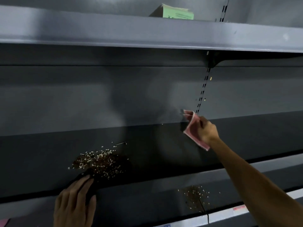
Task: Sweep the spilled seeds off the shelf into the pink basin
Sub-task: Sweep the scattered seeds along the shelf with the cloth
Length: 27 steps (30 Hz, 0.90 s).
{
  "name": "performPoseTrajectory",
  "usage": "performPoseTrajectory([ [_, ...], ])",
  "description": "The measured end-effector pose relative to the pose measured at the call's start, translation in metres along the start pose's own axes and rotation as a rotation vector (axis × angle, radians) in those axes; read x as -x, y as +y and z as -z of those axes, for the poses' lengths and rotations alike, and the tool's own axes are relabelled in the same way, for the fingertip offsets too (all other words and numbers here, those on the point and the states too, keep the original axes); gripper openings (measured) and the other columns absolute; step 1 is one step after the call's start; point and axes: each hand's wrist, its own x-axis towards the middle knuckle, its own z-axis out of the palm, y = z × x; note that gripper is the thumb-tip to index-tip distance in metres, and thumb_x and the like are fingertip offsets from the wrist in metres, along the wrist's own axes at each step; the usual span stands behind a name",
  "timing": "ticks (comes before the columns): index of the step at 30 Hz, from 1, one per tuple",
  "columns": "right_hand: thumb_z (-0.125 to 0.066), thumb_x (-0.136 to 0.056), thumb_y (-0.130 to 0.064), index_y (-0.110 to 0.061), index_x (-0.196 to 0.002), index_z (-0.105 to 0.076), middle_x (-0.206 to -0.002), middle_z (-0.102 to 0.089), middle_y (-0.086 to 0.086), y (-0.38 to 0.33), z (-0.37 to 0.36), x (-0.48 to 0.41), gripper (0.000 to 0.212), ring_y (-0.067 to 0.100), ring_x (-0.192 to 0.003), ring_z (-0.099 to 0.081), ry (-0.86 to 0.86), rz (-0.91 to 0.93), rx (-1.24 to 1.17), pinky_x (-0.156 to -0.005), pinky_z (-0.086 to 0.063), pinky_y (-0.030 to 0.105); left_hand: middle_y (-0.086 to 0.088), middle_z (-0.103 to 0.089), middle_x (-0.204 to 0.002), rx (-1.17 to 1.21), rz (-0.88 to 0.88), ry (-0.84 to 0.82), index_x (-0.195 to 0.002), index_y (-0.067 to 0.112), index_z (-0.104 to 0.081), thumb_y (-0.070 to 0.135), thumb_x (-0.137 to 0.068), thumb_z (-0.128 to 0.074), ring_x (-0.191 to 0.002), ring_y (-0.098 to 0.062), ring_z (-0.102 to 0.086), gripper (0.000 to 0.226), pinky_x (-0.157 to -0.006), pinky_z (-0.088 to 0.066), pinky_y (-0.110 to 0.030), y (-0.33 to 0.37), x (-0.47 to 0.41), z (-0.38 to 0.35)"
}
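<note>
L hand (74, 203), seeds (100, 163) just past fingertips (86, 177)

A grey upper shelf (114, 30) is seen running across the top of the view, and a pale green box (177, 13) is set on it towards the right, partly hidden behind the shelf's front edge. A slotted metal upright (202, 94) is fixed down the grey back panel (82, 95), and a dark bracket (213, 60) is hooked into it just under the upper shelf. On the pale front rail at lower right a red-and-white label (239, 208) is stuck; its print cannot be read.
</note>
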Motion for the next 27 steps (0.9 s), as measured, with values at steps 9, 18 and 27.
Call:
performPoseTrajectory([
  [9,-0.041,-0.096,-0.018,-0.014,-0.133,-0.048,-0.134,-0.053,0.012,0.024,-0.051,-0.034,0.037,0.03,-0.123,-0.048,-0.168,0.164,0.086,-0.102,-0.036,0.036,-0.013,-0.067,-0.116,0.002,0.03,-0.11,-0.104,0.003,-0.071,0.032,-0.087,-0.039,-0.109,-0.022,-0.056,0.047,-0.104,-0.029,-0.027,0.005,-0.006,-0.003],
  [18,-0.042,-0.096,-0.019,-0.012,-0.133,-0.046,-0.143,-0.043,0.009,-0.006,-0.098,-0.055,0.038,0.024,-0.132,-0.04,-0.207,0.354,0.103,-0.11,-0.03,0.032,-0.009,-0.066,-0.118,0.079,0.007,-0.113,-0.109,0.009,-0.069,0.033,-0.085,-0.04,-0.136,0.005,-0.03,0.045,-0.105,-0.029,-0.026,-0.003,-0.006,-0.007],
  [27,-0.04,-0.093,-0.029,-0.01,-0.13,-0.05,-0.129,-0.058,0.015,-0.1,-0.152,-0.003,0.043,0.028,-0.116,-0.056,-0.41,0.66,-0.035,-0.098,-0.036,0.026,0.004,-0.057,-0.129,0.12,-0.031,-0.041,-0.118,0.017,-0.057,0.038,-0.091,-0.036,-0.13,-0.004,-0.04,0.04,-0.104,-0.029,-0.026,-0.01,-0.006,-0.009],
])
